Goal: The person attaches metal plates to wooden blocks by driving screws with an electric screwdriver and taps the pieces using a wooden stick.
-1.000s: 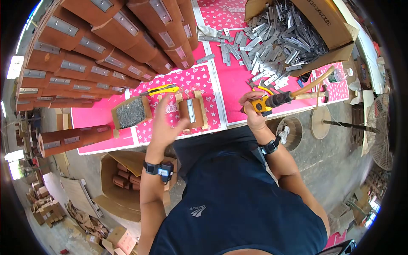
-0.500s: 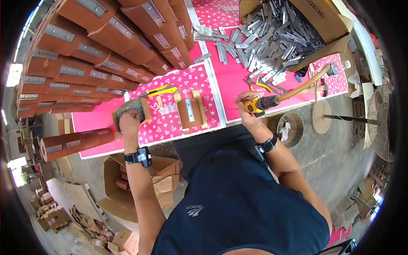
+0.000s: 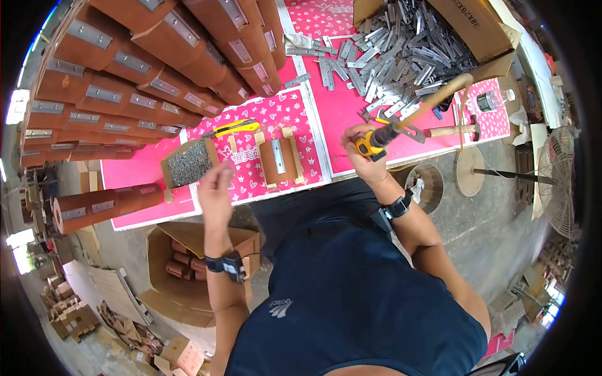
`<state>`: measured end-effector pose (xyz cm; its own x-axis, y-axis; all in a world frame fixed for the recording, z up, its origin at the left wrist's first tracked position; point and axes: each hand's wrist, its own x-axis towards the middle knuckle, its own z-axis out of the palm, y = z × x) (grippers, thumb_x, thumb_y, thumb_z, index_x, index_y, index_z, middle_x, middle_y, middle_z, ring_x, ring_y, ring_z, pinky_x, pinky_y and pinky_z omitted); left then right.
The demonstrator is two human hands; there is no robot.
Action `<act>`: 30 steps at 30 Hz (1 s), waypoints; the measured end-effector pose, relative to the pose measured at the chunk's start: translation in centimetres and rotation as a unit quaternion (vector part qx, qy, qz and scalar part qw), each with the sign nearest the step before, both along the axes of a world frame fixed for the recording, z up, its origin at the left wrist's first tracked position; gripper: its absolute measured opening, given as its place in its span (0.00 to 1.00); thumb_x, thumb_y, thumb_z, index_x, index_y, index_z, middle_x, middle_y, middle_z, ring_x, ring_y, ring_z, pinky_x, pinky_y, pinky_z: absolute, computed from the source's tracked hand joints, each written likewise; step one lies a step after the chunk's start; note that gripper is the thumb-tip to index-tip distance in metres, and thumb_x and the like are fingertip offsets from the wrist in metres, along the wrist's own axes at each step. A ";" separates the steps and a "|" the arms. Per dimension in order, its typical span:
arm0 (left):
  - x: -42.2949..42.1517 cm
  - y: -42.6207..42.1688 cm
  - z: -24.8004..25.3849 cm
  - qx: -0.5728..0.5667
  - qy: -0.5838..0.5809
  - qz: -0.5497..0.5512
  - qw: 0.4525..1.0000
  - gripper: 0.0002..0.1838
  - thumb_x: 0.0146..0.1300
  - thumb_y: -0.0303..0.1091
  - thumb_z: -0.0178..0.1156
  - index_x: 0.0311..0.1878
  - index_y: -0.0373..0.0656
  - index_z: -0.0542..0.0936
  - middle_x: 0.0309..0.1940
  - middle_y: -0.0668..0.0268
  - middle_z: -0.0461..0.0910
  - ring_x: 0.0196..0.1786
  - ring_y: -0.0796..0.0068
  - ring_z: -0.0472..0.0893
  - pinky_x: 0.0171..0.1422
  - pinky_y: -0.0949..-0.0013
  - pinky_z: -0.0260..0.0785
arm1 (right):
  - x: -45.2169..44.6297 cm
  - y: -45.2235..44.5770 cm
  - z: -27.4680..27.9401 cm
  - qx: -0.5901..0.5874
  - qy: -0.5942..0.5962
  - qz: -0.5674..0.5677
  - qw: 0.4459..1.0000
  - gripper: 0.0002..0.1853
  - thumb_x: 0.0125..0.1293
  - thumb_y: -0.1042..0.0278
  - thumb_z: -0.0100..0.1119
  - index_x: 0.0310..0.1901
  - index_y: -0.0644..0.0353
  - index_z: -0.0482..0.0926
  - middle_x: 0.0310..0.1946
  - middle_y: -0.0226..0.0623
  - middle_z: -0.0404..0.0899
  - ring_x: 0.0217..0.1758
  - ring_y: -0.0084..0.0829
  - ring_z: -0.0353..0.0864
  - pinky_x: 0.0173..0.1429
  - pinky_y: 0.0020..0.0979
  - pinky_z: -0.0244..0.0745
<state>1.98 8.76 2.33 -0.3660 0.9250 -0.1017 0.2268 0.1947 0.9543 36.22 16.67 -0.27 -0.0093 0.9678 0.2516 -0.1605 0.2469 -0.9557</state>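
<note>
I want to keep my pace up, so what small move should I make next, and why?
Probably bring your left hand over to the strip. That hand is beside the box, away from the strip on the tile, while your right hand holds the drill clear of it. Whether your left fingers hold anything is too small to tell.

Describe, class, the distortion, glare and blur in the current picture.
Head view: fisheye distortion gives a round image with black corners; head view: glare whitens the nearer metal plates, and a window-like patch at far left is blown out; head view: the left hand looks slightly blurred, while the yellow knife looks sharper.
</note>
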 end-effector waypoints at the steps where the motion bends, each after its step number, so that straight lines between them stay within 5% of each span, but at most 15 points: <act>1: 2.0 -0.6 0.3 -0.017 -0.005 -0.039 0.999 0.12 0.76 0.28 0.61 0.57 0.36 0.84 0.44 0.63 0.88 0.45 0.77 0.85 0.50 0.73 0.78 | 0.1 0.2 1.2 -0.019 -0.017 0.023 0.999 0.13 0.61 0.86 0.59 0.47 0.64 0.79 0.39 0.37 0.85 0.42 0.28 0.86 0.50 0.30 0.82; 6: 7.1 -1.5 -0.1 -0.051 -0.071 -0.119 0.989 0.10 0.73 0.25 0.63 0.54 0.35 0.86 0.42 0.61 0.90 0.44 0.75 0.87 0.53 0.71 0.80 | -2.4 0.2 7.7 -0.050 0.090 0.100 0.990 0.12 0.63 0.86 0.54 0.47 0.64 0.77 0.40 0.41 0.86 0.42 0.30 0.87 0.50 0.34 0.84; 10: 9.1 -1.3 2.3 -0.020 -0.001 -0.152 0.988 0.09 0.69 0.25 0.67 0.50 0.35 0.88 0.43 0.62 0.90 0.43 0.78 0.86 0.52 0.72 0.78 | -4.6 0.1 10.6 -0.041 0.238 0.157 0.958 0.15 0.63 0.86 0.51 0.51 0.65 0.74 0.39 0.43 0.85 0.41 0.32 0.87 0.55 0.40 0.84; 12: 9.2 -1.3 2.0 -0.009 0.017 -0.162 0.987 0.09 0.68 0.25 0.68 0.50 0.36 0.88 0.43 0.62 0.90 0.44 0.78 0.86 0.52 0.72 0.78 | -5.6 0.4 10.9 -0.009 0.241 0.159 0.957 0.15 0.62 0.86 0.51 0.51 0.64 0.73 0.38 0.43 0.85 0.40 0.32 0.87 0.59 0.45 0.83; 14: 9.4 -1.5 1.9 0.001 0.034 -0.167 0.985 0.09 0.67 0.26 0.68 0.50 0.36 0.88 0.43 0.61 0.90 0.44 0.77 0.86 0.51 0.72 0.78 | -6.1 0.5 10.7 0.019 0.214 0.204 0.955 0.16 0.63 0.86 0.51 0.52 0.62 0.72 0.41 0.43 0.83 0.54 0.48 0.87 0.48 0.37 0.87; 30: 9.7 -1.6 1.7 0.056 0.052 -0.155 0.985 0.08 0.66 0.25 0.68 0.47 0.37 0.88 0.40 0.58 0.88 0.41 0.69 0.87 0.47 0.68 0.77 | -6.9 0.0 10.4 -0.034 0.250 0.175 0.952 0.14 0.62 0.85 0.54 0.49 0.61 0.74 0.38 0.41 0.83 0.45 0.42 0.89 0.44 0.36 0.86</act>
<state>11.73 7.17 4.04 -0.0683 0.9972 0.0296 0.3563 -0.0034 0.9344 29.36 16.71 10.10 -0.2293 0.9418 0.2460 -0.6597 0.0354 -0.7507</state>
